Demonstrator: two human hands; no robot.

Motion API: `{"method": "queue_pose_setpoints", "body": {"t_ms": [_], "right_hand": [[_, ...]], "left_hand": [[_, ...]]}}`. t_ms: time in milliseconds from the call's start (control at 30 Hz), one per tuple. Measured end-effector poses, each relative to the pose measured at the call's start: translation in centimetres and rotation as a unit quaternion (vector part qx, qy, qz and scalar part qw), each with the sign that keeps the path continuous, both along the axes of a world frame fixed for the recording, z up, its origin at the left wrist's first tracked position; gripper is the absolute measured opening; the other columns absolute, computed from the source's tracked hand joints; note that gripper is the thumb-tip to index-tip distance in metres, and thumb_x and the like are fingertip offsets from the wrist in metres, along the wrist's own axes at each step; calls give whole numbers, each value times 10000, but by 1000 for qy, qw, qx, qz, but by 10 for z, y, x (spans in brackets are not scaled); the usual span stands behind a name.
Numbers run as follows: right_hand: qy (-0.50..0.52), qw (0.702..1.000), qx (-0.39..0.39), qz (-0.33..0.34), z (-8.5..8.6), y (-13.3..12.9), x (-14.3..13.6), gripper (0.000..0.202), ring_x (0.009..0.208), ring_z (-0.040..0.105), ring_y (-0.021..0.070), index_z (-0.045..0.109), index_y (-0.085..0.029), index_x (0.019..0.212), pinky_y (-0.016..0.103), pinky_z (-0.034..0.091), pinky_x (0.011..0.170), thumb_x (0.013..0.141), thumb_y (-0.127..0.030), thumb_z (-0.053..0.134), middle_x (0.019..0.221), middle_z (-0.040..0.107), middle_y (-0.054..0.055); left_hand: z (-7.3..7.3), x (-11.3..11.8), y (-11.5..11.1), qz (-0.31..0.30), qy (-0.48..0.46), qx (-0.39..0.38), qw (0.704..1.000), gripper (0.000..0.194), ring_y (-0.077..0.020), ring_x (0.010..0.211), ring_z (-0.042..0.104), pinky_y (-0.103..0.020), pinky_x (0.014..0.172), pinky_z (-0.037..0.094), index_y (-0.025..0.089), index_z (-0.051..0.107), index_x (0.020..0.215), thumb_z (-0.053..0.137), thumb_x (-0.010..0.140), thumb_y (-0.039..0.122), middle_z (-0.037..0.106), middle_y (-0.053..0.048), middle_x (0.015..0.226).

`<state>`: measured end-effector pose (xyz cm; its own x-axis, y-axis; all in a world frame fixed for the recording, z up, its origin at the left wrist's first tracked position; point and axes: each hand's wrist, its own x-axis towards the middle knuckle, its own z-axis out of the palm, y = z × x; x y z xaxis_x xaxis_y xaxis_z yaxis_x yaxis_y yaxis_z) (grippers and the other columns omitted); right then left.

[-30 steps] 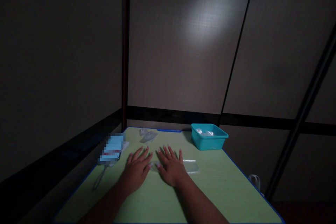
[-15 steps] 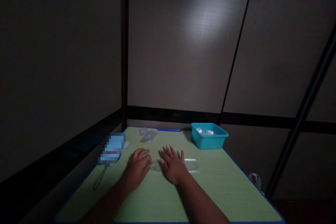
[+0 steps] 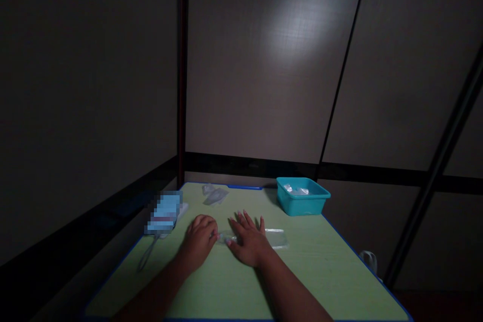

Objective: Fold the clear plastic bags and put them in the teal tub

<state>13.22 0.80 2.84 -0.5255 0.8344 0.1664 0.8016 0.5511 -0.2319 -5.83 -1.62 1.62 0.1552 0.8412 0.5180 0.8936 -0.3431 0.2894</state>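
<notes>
Left hand [image 3: 199, 239] curled tighter, pinching clear plastic [image 3: 277, 239] edge, right hand [image 3: 248, 242] atop

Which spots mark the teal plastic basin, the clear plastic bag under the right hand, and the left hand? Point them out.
Teal plastic basin [image 3: 303, 206]: head view, on its front wall.
Clear plastic bag [image 3: 276, 239]: head view, on its right part.
Left hand [image 3: 198, 242]: head view, on its back.
</notes>
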Motion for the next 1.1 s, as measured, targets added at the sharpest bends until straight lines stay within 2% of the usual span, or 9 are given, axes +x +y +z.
{"method": "queue_pose_setpoints", "body": {"t_ms": [267, 367, 467, 567, 700, 833, 900, 1000, 1100], "right_hand": [[-7, 1000, -4, 2, -7, 5, 0, 588, 1343, 12, 228, 175, -352, 1375, 576, -139, 974, 832, -491, 355, 1473, 104, 12], [2, 1000, -1, 7, -9, 6, 1, 564, 1344, 23, 218, 188, -356, 1371, 579, -127, 977, 841, -477, 339, 1471, 118, 16], [-1, 1000, -1, 10, -11, 6, 1, 547, 1344, 22, 218, 193, -354, 1370, 584, -108, 981, 848, -464, 318, 1471, 116, 14], [-7, 1000, 2, 11, -11, 7, 1, 543, 1344, 14, 216, 194, -348, 1371, 580, -101, 987, 853, -458, 310, 1471, 110, 13], [-11, 1000, -3, 9, -10, 6, 0, 548, 1344, 3, 217, 195, -340, 1374, 574, -104, 990, 852, -449, 319, 1472, 105, 17], [-15, 1000, -7, 10, -11, 6, 1, 550, 1344, -5, 219, 183, -333, 1379, 568, -103, 994, 855, -440, 313, 1474, 88, 15], [-10, 1000, -4, 13, -12, 7, 1, 549, 1344, -5, 218, 177, -337, 1379, 573, -93, 995, 856, -439, 310, 1474, 85, 12], [2, 1000, 1, 20, -14, 8, 2, 541, 1344, 3, 211, 183, -343, 1375, 584, -82, 991, 858, -443, 310, 1472, 99, 16], [9, 1000, 5, 22, -15, 9, 2, 537, 1345, 15, 205, 197, -345, 1370, 594, -80, 984, 857, -450, 316, 1469, 118, 26]], "left_hand": [[4, -1, -1, 17, -31, 19, 999, 57, -216, 963, 458, -356, 845, 365, 224, 557, 811, 514, 776, 210, 574, -28, 914], [7, -1, -4, -30, -27, 43, 998, 116, -221, 1029, 441, -376, 890, 361, 234, 599, 857, 505, 790, 241, 572, -40, 1000], [4, 0, -7, -85, 2, 34, 996, 198, -252, 1165, 355, -425, 960, 317, 288, 647, 948, 530, 790, 311, 540, -31, 1159], [-3, 0, -6, -100, 36, 6, 994, 260, -281, 1245, 274, -486, 994, 265, 352, 634, 1034, 506, 812, 395, 483, -11, 1281], [-14, -4, 2, -73, 68, -15, 995, 265, -294, 1275, 252, -535, 1003, 221, 353, 629, 1046, 484, 827, 385, 452, -2, 1328], [-19, -8, 9, 8, 50, 29, 998, 368, -293, 1279, 250, -531, 1003, 232, 274, 560, 1167, 503, 803, 277, 429, -45, 1348], [-17, -9, 8, 24, 32, 49, 998, 421, -282, 1283, 240, -509, 996, 264, 248, 502, 1232, 479, 812, 248, 409, -64, 1361], [-10, -6, 0, -62, 44, 35, 996, 337, -261, 1297, 215, -483, 1006, 269, 304, 573, 1147, 479, 824, 289, 394, -14, 1374], [-3, -1, -7, -133, 58, 3, 989, 236, -246, 1294, 232, -473, 1015, 268, 303, 701, 845, 468, 838, 339, 456, 28, 1327]]}}
